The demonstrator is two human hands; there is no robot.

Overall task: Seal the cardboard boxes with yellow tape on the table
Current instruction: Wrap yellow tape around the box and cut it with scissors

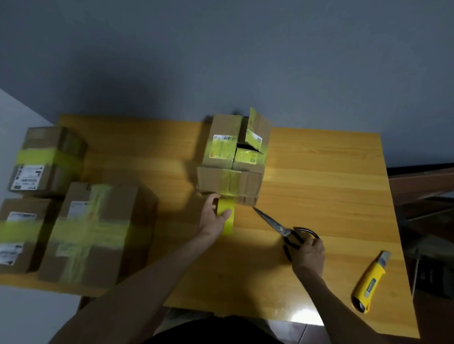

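Note:
A cardboard box point(234, 156) stands at the middle back of the wooden table point(325, 177). Its top flaps carry yellow tape and one flap at the right rear stands up. My left hand point(214, 218) grips a yellow tape roll point(226, 219) just in front of the box's near face, with the strip running up onto the box. My right hand point(308, 252) holds the black handles of a pair of scissors point(283, 228). The blades point toward the box's near right corner.
Three taped cardboard boxes sit at the table's left: one at the back point(47, 162), one at the front left point(15, 234), a bigger one point(96, 233) beside it. A yellow utility knife point(370, 282) lies at the right front. A grey wall rises behind the table.

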